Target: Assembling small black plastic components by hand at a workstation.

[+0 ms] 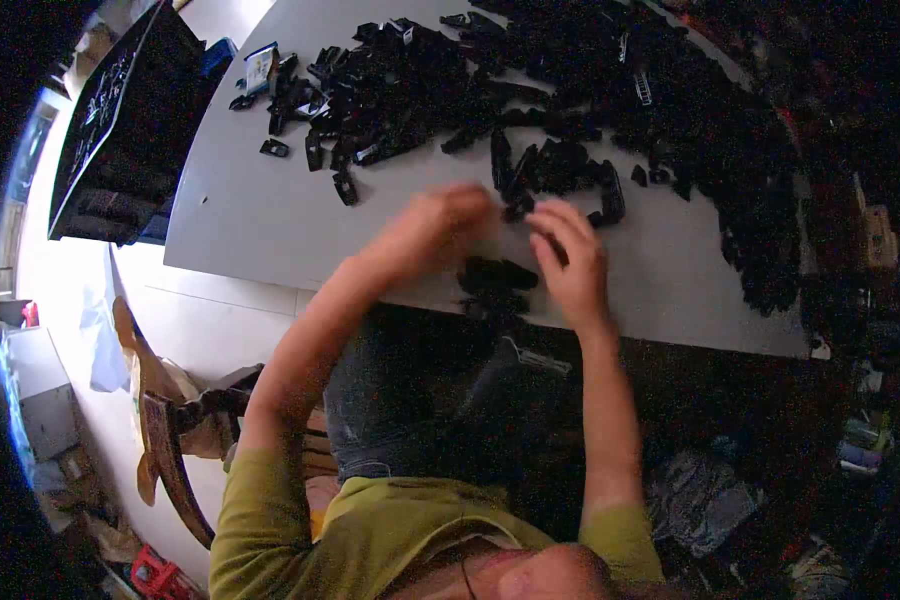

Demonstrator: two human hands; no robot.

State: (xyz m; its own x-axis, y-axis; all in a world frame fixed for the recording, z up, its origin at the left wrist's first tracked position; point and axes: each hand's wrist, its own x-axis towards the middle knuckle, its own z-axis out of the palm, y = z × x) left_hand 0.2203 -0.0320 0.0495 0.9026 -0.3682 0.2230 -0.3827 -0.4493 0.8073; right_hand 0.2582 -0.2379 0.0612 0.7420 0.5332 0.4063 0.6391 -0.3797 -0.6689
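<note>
Over the near middle of the table, my left hand (455, 215) is smeared by motion, its fingers pointing right. I cannot make out whether anything is in it. Close beside it, my right hand (575, 265) has its thumb and curved fingers apart. Its fingertips reach toward a small black plastic part (518, 208); whether they touch it I cannot tell. Just beyond the hands lies a cluster of black plastic parts (562, 165). Another dark clump of parts (497, 285) sits at the table's front edge, below my hands.
Large heaps of black plastic parts (400, 90) cover the far side of the grey table (240, 215) and run down its right. A small printed packet (261, 68) lies at the far left. Left of the table is a large black crate (120, 130); nearer stands a wooden chair (165, 440).
</note>
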